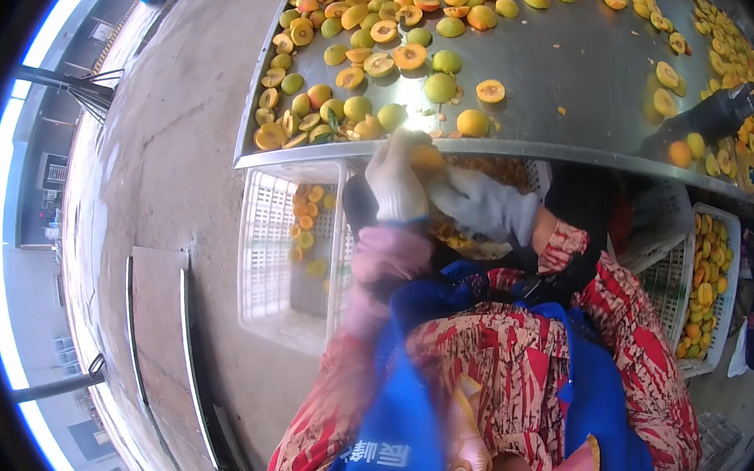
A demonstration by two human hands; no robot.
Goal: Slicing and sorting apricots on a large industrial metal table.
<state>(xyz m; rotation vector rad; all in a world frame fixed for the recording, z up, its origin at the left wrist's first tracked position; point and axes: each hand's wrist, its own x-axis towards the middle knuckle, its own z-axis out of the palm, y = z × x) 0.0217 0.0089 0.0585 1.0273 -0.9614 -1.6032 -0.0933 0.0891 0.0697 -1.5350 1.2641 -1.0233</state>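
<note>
My left hand (pixel 397 181), in a white knit glove and smeared by motion, is closed on an orange-yellow apricot (pixel 427 159) at the near edge of the metal table (pixel 550 71). Against the same apricot press the fingers of my right hand (pixel 485 200), in a greyish-white glove; its fingertips are partly hidden. Just beyond my hands lie many whole and halved apricots (pixel 409 56), some cut faces showing brown pits. A whole yellow apricot (pixel 473 122) and a halved apricot (pixel 490 91) sit a little to the right.
Under the table edge at left stands a white plastic crate (pixel 258 245) with apricot halves inside. Another crate (pixel 734 269) at right holds many apricots. A co-worker's dark sleeve (pixel 713 116) reaches over the table at far right. Concrete floor (pixel 184 144) extends to the left.
</note>
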